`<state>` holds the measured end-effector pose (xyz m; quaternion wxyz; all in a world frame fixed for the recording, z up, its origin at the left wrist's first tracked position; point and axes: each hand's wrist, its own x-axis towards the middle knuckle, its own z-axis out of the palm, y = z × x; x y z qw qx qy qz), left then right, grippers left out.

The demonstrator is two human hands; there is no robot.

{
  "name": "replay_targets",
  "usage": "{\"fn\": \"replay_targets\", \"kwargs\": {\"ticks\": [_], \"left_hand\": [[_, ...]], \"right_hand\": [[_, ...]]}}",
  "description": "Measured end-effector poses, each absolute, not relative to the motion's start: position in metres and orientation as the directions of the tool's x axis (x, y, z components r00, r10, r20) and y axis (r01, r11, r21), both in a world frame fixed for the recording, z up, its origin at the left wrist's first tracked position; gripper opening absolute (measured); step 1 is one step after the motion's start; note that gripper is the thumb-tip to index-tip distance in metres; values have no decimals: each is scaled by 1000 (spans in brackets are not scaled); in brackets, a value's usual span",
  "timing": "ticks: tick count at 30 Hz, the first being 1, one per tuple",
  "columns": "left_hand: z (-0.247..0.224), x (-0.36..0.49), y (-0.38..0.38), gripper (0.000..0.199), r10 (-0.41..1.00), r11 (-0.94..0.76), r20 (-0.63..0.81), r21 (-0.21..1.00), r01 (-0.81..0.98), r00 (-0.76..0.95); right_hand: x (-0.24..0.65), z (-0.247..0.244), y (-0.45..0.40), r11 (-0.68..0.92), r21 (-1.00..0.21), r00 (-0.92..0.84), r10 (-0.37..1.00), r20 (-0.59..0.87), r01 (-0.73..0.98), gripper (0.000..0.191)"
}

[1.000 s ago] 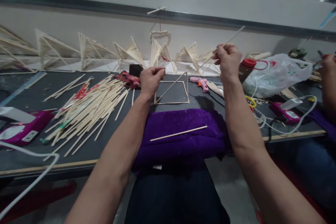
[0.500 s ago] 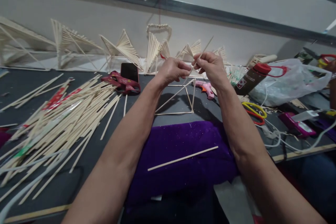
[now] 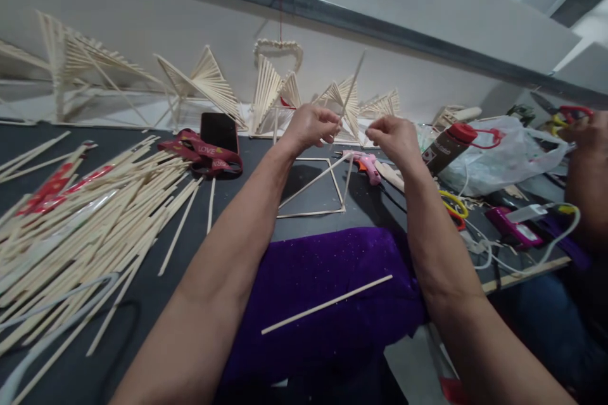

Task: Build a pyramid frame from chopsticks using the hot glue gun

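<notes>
My left hand pinches a thin wooden stick, which slants up to the right above the table. My right hand is apart from the stick, just to its right, with the fingers pressed together; whatever they might hold is too small to see. Below both hands stands a small frame of joined sticks with a slanting piece. A pink glue gun lies beneath my right hand. One loose stick rests on the purple cloth nearest me.
Several stick models line the wall. A heap of sticks and a phone with a red lanyard lie left. A bottle, plastic bag and cables lie right. Another person's arm reaches in at the right edge.
My right hand has let go of the stick and moved a little right and down. The stick, in my left hand, stands steeper. Another person's arm has come into view at the right.
</notes>
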<state>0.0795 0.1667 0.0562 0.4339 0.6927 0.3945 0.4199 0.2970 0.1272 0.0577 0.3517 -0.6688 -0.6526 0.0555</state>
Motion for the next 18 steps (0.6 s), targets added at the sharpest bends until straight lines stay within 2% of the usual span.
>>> {"fn": "replay_targets", "kwargs": {"ticks": [3, 4, 6, 8, 12, 15, 18], "left_hand": [[55, 84, 171, 8, 915, -289, 222, 943, 164, 337], [55, 86, 171, 7, 916, -287, 213, 941, 183, 340], [55, 90, 170, 6, 913, -299, 209, 928, 225, 350], [54, 93, 168, 8, 905, -325, 225, 913, 246, 360], [49, 97, 165, 13, 895, -370, 250, 879, 302, 369], [43, 98, 167, 17, 891, -408, 270, 826, 388, 364], [38, 100, 170, 17, 886, -445, 320, 788, 424, 335]], "right_hand": [[313, 56, 124, -176, -165, 197, 973, 119, 970, 28], [314, 54, 124, -216, -91, 219, 975, 23, 972, 32], [313, 48, 126, -257, -33, 252, 962, -108, 966, 36], [310, 41, 128, -278, -57, 267, 952, -152, 959, 33], [312, 27, 132, -322, -177, 289, 939, -188, 930, 24], [322, 20, 134, -351, -252, 326, 935, -137, 902, 17], [333, 14, 133, -365, -355, 380, 925, -31, 861, 20]]}}
